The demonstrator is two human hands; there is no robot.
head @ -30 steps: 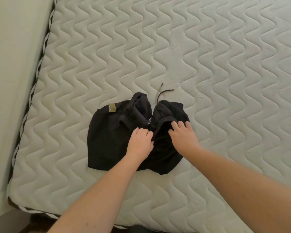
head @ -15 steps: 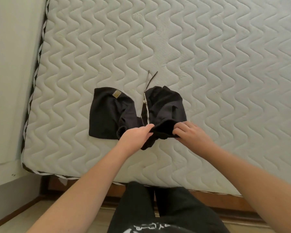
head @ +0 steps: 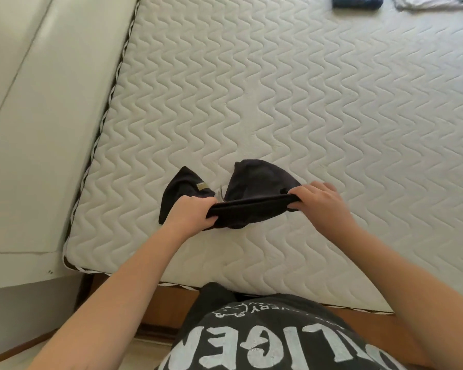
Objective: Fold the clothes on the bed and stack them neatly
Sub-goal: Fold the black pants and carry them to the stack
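black garment [head: 254,182] lies on the bed [head: 278,89], near the mattress's near edge and toward its left corner. both hands hold it. left hand [head: 191,213] has its fingers curled round the left end of a thick, band-like edge; right hand [head: 320,200] pinches the right end of that edge, thumb beneath and fingers over the top. the held edge is drawn taut between the two hands and its long axis runs left to right, roughly parallel to the mattress edge. the rest of the cloth trails away from the person, beyond the hands, in two lobes: one to the left carrying a small tan label [head: 202,186], one larger behind the right half of the edge. a thin pale cord or zip shows between the lobes; which it is cannot be told.

judgement: the piece is not yet folded flat. since the bulk lies farther out than the grip, the coming move turns on carrying the taut edge outward over the lobes, or lifting to shake them straight. neither hand is nearer; both share the edge evenly.

at the far edge of the bed, well apart, lie a dark blue folded item [head: 357,1] and a pale garment [head: 433,2].
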